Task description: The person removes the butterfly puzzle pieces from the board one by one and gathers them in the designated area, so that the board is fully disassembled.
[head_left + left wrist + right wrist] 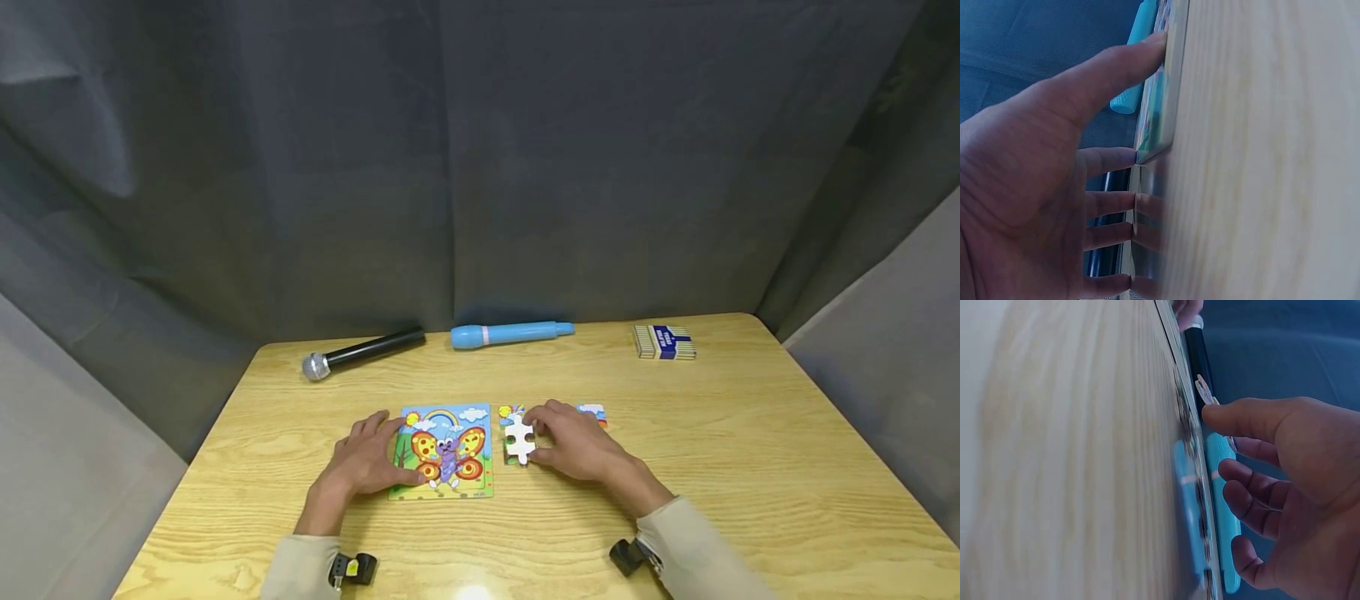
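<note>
A square puzzle board [477,483], printed with a butterfly, sun and rainbow, lies flat on the table. At its left side is my left hand [365,461]; the thumb rests on the board and the straight fingers touch the table along the edge. My right hand [576,442] pinches a puzzle piece [519,440] between thumb and forefinger, white back facing up. In the right wrist view this puzzle piece [1204,390] is tilted and raised above the table. Partly covered puzzle pieces [506,411] lie beneath it, and another piece [593,410] shows behind the right hand.
Along the back of the wooden table [750,467] lie a black microphone [375,348] with a silver head, a blue pen-shaped tube [517,333] and a banded bundle of thin sticks [664,342]. A dark curtain [525,167] hangs behind the table.
</note>
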A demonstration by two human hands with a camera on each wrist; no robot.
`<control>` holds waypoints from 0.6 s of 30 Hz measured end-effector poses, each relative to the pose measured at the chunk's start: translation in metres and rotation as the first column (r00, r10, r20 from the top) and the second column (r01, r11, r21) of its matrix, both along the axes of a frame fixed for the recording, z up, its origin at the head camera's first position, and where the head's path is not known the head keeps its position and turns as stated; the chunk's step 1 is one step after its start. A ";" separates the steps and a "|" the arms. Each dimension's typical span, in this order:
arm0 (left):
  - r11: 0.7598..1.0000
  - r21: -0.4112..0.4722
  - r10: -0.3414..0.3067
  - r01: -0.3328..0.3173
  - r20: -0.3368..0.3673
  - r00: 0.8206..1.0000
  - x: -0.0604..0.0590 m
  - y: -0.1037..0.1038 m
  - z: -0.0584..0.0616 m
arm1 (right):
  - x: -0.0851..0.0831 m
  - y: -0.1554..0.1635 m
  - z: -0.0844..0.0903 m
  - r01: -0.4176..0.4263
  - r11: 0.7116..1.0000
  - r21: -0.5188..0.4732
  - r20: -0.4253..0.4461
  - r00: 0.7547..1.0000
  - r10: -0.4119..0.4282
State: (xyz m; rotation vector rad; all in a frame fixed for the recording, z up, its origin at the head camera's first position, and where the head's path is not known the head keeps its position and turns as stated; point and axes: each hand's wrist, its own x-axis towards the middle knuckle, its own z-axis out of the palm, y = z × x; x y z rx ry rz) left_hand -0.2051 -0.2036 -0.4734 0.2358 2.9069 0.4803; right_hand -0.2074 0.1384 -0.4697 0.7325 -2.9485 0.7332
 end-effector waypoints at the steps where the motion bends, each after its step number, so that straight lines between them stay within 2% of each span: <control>1: 1.000 0.002 0.001 -0.001 0.002 1.000 0.000 0.000 0.000 | 0.000 0.003 0.000 0.001 1.000 -0.004 0.000 1.000 -0.001; 18: 1.000 -0.009 -0.001 0.001 -0.001 1.000 0.000 0.000 0.000 | 0.004 0.042 -0.002 0.046 0.996 0.072 0.043 0.998 -0.049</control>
